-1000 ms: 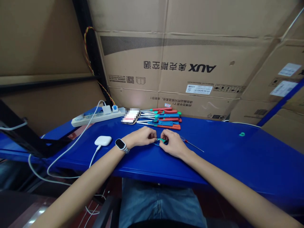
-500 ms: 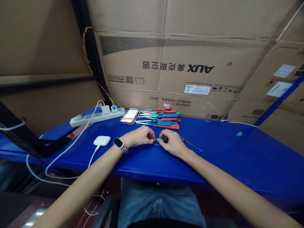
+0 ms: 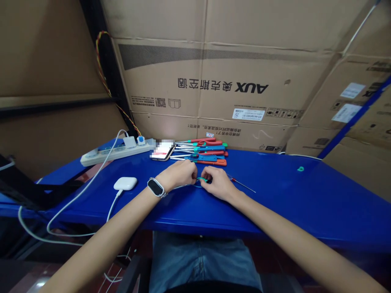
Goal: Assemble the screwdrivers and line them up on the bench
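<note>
My left hand has its fingers curled and pinched just left of a small green piece; what sits in its fingertips is hidden. A thin pale rod runs beneath this hand toward the wrist. My right hand is closed, thumb and forefinger pinching the green piece. Below the fingers a bit of light blue shows, too small to make out. Beside the right hand lies a thin metal rod with a red part. Behind both hands are several long tools with metal shafts and red or blue handles.
A phone lies left of the tools. A power strip with plugs and a white earbud case on a cable are farther left. A small green piece rests on the blue table. Cardboard stands behind.
The view has shifted slightly, so things appear a little farther left. My left hand has turned slightly at the wrist. The right hand keeps its pinch on the green piece.
</note>
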A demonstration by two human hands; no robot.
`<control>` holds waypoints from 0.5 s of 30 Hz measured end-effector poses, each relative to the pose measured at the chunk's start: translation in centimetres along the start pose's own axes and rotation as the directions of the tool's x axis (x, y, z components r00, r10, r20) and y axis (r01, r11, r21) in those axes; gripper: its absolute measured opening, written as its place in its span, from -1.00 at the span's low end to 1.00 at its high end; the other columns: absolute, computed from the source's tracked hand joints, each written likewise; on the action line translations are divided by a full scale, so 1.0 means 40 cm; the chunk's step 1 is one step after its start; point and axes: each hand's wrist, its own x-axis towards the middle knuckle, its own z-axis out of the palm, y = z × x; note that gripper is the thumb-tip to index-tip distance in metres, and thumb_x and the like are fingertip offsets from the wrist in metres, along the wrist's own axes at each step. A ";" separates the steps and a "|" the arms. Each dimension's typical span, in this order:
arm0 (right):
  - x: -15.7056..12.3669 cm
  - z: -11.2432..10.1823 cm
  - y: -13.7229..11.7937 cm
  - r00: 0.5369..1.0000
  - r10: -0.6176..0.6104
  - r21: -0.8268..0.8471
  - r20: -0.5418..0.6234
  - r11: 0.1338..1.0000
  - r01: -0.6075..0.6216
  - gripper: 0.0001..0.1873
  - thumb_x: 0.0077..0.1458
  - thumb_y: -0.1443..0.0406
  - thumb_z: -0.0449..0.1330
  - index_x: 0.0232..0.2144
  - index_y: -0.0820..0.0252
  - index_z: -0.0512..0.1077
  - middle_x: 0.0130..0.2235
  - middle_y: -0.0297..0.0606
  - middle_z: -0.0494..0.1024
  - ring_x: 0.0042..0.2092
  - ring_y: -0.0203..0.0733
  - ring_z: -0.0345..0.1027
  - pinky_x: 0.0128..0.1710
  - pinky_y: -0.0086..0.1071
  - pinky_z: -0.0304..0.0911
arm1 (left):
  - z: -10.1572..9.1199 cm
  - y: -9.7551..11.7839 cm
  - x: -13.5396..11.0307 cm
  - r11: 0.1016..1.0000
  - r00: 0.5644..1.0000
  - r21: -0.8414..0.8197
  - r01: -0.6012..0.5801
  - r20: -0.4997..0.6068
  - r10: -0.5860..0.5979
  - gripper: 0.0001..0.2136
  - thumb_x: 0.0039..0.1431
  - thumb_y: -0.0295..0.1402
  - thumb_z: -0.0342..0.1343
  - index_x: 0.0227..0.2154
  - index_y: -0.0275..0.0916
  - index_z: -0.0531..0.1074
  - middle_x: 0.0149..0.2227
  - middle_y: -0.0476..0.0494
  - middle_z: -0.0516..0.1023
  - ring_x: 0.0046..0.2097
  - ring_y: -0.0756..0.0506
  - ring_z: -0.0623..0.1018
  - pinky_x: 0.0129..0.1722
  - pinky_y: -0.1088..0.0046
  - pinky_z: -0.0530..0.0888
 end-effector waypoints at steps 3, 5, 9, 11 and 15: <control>0.000 0.002 0.000 1.000 0.018 0.020 -0.020 1.000 -0.017 -0.94 -0.04 0.39 0.18 -0.48 0.16 0.36 -0.46 -0.38 0.43 -0.43 -0.31 0.27 -0.39 -0.44 0.16 | 0.006 -0.005 0.009 0.997 1.000 -0.075 -0.013 0.013 0.014 -0.91 0.03 -0.34 0.17 -0.49 -0.21 0.54 -0.44 -0.10 0.58 -0.41 -0.09 0.49 -0.47 0.47 0.22; 0.001 0.002 0.001 0.998 0.053 0.063 -0.045 0.997 -0.050 -0.95 -0.04 0.38 0.17 -0.47 0.16 0.35 -0.46 -0.38 0.45 -0.44 -0.31 0.28 -0.40 -0.44 0.17 | 0.014 -0.012 0.018 0.992 0.999 -0.122 -0.036 0.018 0.038 -0.89 0.03 -0.30 0.16 -0.48 -0.21 0.52 -0.45 -0.08 0.56 -0.43 -0.07 0.46 -0.48 0.48 0.20; 0.005 -0.001 0.003 0.989 0.136 0.169 -0.064 0.978 -0.124 -0.96 -0.05 0.36 0.17 -0.48 0.16 0.35 -0.49 -0.39 0.45 -0.47 -0.31 0.30 -0.43 -0.44 0.21 | 0.033 -0.024 0.043 0.988 0.997 -0.136 -0.079 0.001 0.080 -0.89 0.02 -0.37 0.11 -0.55 -0.23 0.46 -0.58 -0.02 0.43 -0.52 -0.02 0.32 -0.51 0.47 0.13; 0.006 -0.002 0.004 0.988 0.145 0.184 -0.059 0.974 -0.132 -0.97 -0.07 0.36 0.17 -0.48 0.16 0.35 -0.51 -0.39 0.44 -0.47 -0.31 0.30 -0.43 -0.44 0.22 | 0.042 -0.030 0.053 0.983 0.995 -0.155 -0.102 -0.014 0.101 -0.88 0.01 -0.39 0.10 -0.58 -0.24 0.42 -0.62 0.00 0.36 -0.55 0.00 0.26 -0.51 0.47 0.12; 0.005 -0.001 0.004 0.990 0.126 0.182 -0.058 0.977 -0.114 -0.97 -0.09 0.36 0.17 -0.48 0.17 0.36 -0.51 -0.40 0.43 -0.47 -0.31 0.28 -0.42 -0.45 0.21 | 0.054 -0.044 0.055 0.963 0.988 -0.220 -0.155 -0.019 0.154 -0.82 0.07 -0.39 0.07 -0.60 -0.28 0.39 -0.63 0.02 0.33 -0.55 0.03 0.23 -0.51 0.49 0.12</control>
